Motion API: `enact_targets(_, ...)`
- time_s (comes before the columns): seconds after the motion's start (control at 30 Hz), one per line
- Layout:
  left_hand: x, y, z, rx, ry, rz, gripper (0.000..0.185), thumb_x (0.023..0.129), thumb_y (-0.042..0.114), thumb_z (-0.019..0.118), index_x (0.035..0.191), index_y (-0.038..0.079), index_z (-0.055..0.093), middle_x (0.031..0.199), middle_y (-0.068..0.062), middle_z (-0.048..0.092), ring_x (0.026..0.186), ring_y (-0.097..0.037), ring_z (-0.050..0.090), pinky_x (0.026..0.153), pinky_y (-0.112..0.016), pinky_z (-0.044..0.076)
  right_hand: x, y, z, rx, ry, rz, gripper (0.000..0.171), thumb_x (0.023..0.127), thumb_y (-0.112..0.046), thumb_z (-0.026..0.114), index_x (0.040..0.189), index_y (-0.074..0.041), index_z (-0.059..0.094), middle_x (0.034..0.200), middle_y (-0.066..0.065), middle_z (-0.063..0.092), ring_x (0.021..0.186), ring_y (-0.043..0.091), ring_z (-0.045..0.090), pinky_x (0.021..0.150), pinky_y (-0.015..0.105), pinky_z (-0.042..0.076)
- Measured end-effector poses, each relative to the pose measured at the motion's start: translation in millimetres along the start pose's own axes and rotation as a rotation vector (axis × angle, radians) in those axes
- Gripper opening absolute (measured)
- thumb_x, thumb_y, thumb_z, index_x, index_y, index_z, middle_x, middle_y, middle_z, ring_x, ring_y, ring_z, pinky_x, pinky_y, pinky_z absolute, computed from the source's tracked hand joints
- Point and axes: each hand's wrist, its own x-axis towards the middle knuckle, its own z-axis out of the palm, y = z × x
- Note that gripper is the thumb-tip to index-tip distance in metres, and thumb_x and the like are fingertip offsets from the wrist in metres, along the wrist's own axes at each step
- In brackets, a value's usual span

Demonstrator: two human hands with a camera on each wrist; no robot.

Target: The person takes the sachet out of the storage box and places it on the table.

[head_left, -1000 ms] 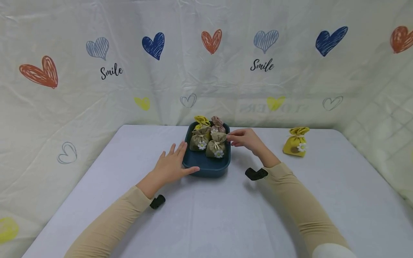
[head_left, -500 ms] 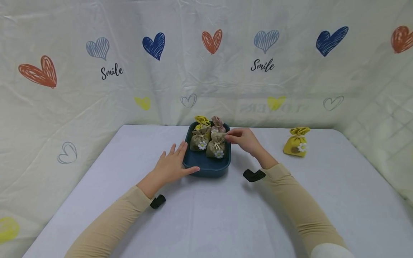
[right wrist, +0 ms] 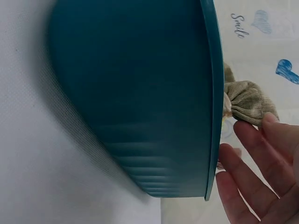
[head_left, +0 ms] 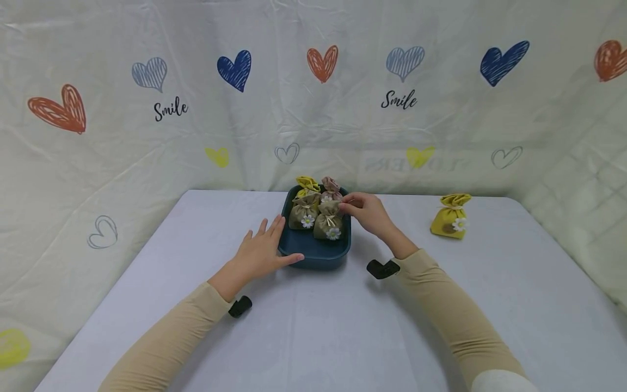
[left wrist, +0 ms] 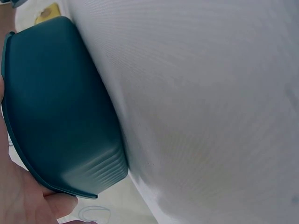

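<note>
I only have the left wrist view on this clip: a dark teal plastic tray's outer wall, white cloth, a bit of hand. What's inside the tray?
Observer: Four small fabric pouches stand in the dark teal plastic tray: two olive with daisy decorations in front, one yellow and one pink behind.
Operator: Where is the other hand?
Observer: The right hand is at the tray's right rim, fingertips at the top of the right-front olive pouch.
Operator: Anything outside the tray?
Observer: One yellow fabric pouch with a daisy stands alone on the white table, off to the right.
</note>
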Motion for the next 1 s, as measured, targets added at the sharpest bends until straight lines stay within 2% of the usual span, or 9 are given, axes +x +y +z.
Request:
enact_targets(0.3, 0.0, 0.1, -0.6, -0.009, 0.000, 0.002, 0.112, 0.089, 0.081, 0.051, 0.166, 0.011, 0.009, 0.172, -0.006, 0.007, 0.156, -0.037, 0.008, 0.118, -0.066, 0.015, -1.6, -4.6, 0.2, 0.162, 0.021, -0.034, 0.026, 0.104, -0.015, 0.063, 0.119, 0.005, 0.067, 0.114, 0.024, 0.070, 0.104, 0.038, 0.070, 0.086, 0.043, 0.059)
enact_targets(0.47, -0.9, 0.4, -1.0, -0.009, -0.005, 0.003, 0.113, 0.089, 0.081, 0.051, 0.166, 0.011, 0.009, 0.172, -0.006, 0.006, 0.156, -0.037, 0.007, 0.118, -0.065, 0.015, -1.9, -7.5, -1.8, 0.224, 0.028, -0.042, 0.030, 0.106, -0.017, 0.061, 0.121, 0.008, 0.063, 0.119, 0.028, 0.066, 0.107, 0.042, 0.069, 0.085, 0.045, 0.059)
enact_targets(1.0, -2.3, 1.9, -4.3, -0.016, -0.006, 0.001, 0.111, 0.090, 0.079, 0.053, 0.166, 0.010, 0.010, 0.172, -0.007, 0.007, 0.155, -0.038, 0.008, 0.118, -0.066, 0.016, -4.1, -23.2, -9.4, 0.221, 0.029, -0.062, 0.030, 0.106, -0.017, 0.061, 0.124, 0.008, 0.062, 0.119, 0.028, 0.066, 0.106, 0.041, 0.070, 0.087, 0.054, 0.056)
